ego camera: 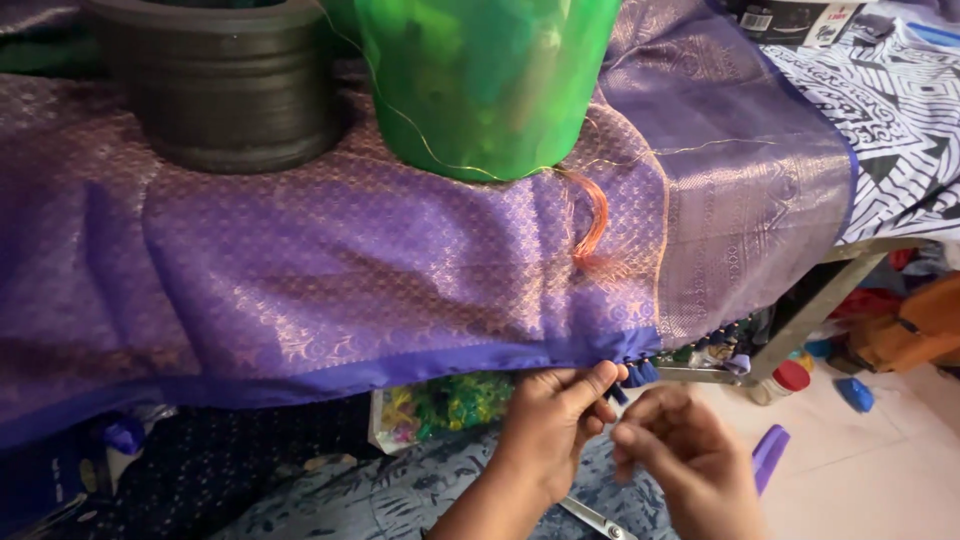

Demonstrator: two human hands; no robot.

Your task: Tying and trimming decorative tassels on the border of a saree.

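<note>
A purple patterned woven cloth (330, 260) lies draped over a table, with a plain blue border (400, 372) along its near edge. Small blue tassels (640, 372) hang from that edge at the right. My left hand (555, 420) pinches the edge at the tassels between thumb and forefinger. Just to its right, my right hand (685, 455) has its fingers drawn together close to the tassels; a thin thread in them is too fine to make out. A bunch of orange threads (592, 230) lies on the cloth above.
A green translucent bucket (490, 80) and a dark round pot (225, 85) weigh the cloth down at the back. Scissors (595, 520) lie on my lap. A bag of coloured bits (440, 405) sits below the table. A purple object (768, 455) and a red-capped jar (785, 380) are at the right.
</note>
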